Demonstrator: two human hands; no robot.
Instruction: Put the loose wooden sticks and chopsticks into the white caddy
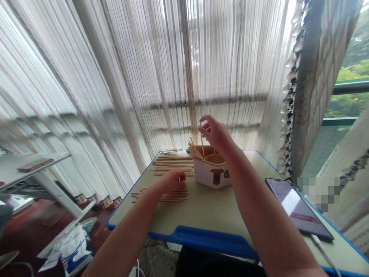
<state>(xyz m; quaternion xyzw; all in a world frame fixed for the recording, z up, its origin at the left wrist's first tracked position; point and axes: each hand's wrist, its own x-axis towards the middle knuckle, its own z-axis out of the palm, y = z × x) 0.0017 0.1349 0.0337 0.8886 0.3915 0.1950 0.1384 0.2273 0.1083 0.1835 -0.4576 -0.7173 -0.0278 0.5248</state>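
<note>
My right hand [213, 132] is raised over a white and brown holder [206, 175], pinching a thin wooden chopstick [202, 143] between thumb and fingers. The chopstick stands nearly upright, its lower end inside the holder. More chopsticks [195, 150] lean together in the holder's left compartment. Low over the table, my left hand [172, 180] has its fingers loosely curled in, and I see nothing sticking out of it. It is between two groups of loose chopsticks: a farther group [170, 163] and a nearer group [173, 196], which it partly covers.
A phone [298, 207] with a white cable [324, 250] lies on the table's right side. The table [207, 215] has a raised blue front edge [213, 240]. Sheer curtains [230, 69] hang behind it. At left stand a white side table [57, 157] and a plastic bag [73, 244].
</note>
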